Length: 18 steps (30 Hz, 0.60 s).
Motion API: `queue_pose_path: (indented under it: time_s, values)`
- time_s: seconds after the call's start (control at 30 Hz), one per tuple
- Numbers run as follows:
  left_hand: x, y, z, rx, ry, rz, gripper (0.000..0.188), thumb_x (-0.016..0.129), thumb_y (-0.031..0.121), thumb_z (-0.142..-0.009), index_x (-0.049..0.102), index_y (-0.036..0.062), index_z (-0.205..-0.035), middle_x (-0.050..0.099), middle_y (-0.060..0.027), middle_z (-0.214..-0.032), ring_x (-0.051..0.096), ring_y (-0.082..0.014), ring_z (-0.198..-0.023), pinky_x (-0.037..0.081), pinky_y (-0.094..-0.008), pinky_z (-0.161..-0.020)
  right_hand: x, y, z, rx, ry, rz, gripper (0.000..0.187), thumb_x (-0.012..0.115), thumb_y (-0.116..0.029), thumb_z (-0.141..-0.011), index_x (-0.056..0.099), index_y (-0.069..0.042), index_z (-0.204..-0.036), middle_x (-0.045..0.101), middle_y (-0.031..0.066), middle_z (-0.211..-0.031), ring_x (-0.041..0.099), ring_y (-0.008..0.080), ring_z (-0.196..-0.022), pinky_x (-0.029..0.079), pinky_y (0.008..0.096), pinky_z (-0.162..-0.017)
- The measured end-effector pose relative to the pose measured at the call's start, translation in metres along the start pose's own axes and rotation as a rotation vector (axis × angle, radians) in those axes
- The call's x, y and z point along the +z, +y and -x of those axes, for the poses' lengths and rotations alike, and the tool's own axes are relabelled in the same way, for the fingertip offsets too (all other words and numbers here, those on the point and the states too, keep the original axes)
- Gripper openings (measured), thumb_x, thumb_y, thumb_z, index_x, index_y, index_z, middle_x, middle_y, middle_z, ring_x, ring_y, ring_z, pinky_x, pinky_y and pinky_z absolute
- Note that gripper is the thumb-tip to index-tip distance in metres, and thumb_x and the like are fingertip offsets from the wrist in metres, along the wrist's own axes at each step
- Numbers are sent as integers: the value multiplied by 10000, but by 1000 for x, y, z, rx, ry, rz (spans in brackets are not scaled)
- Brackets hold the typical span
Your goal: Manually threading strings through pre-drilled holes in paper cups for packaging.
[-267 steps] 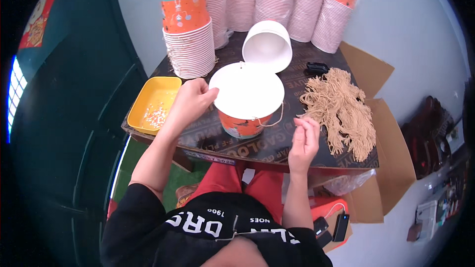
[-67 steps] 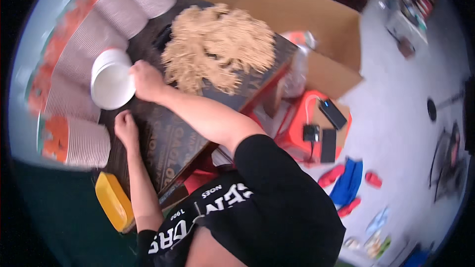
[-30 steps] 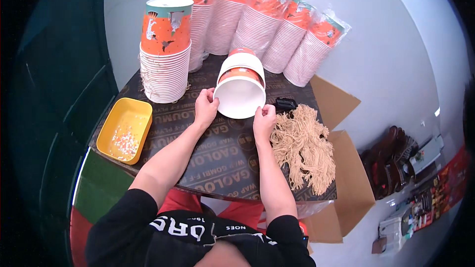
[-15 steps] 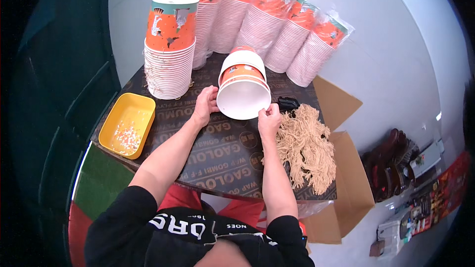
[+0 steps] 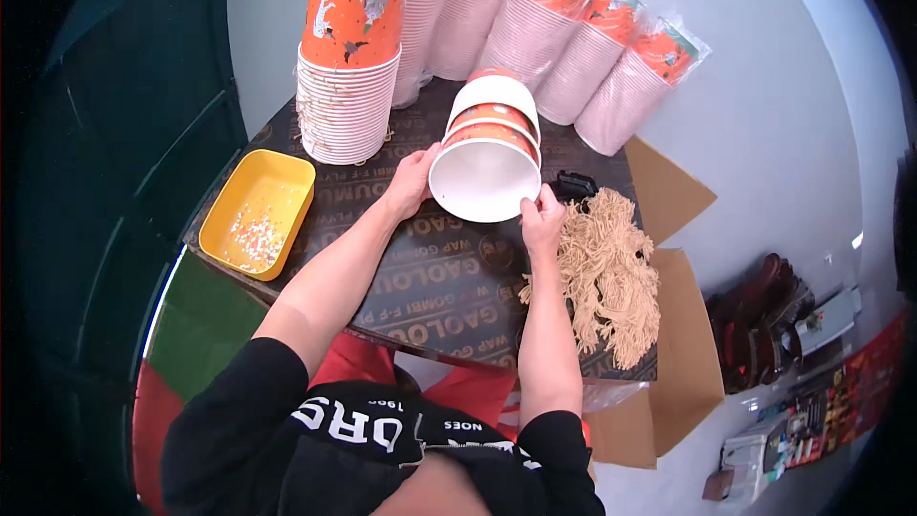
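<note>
Bucket (image 5: 485, 182) of orange-printed, white-lined round paper is being held sideways over the dark patterned table (image 5: 444, 272), its rear being nested in matching buckets (image 5: 494, 117). Its rim is being pinched at four o'clock by the right hand (image 5: 543, 220); its side is being touched at nine by the left hand (image 5: 413, 182), whose finger closure cannot be told. Beyond, a tan yarn heap (image 5: 609, 277) is being borne at four, a rectangular yellow tray (image 5: 295, 201) at nine.

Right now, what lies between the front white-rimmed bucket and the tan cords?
The head view shows the right hand, at the rim of the front bucket, and, farther back, a small black object beside the tan cords.
</note>
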State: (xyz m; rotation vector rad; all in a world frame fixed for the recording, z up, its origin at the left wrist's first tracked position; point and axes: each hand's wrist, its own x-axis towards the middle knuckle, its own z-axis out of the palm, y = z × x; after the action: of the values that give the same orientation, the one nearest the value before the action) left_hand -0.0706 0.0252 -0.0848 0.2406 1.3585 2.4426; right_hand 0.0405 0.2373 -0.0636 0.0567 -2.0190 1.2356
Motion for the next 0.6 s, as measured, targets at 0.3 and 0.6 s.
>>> queue_pose_path:
  time_s: [0.3,0.6]
  values:
    - [1,7,3,42,195,-98,308,545,201,-962,569,-86,-1073,658,-163,-979,674,-223,-739,563,-314,-623,-21,-16,-8,-132,35,-95,148,617,-83,-895,531,-27,-788,438,-29,-664,385,61,-606,345,242,-545]
    - [-1,69,36,437,260,-173,292,508,275,-970,619,12,-1031,638,-86,-973,623,-169,-888,497,-304,-750,-20,-17,-10,-180,-18,-294,66,564,-55,-966,598,-9,-1000,612,136,-1238,630,120,-907,515,249,-762]
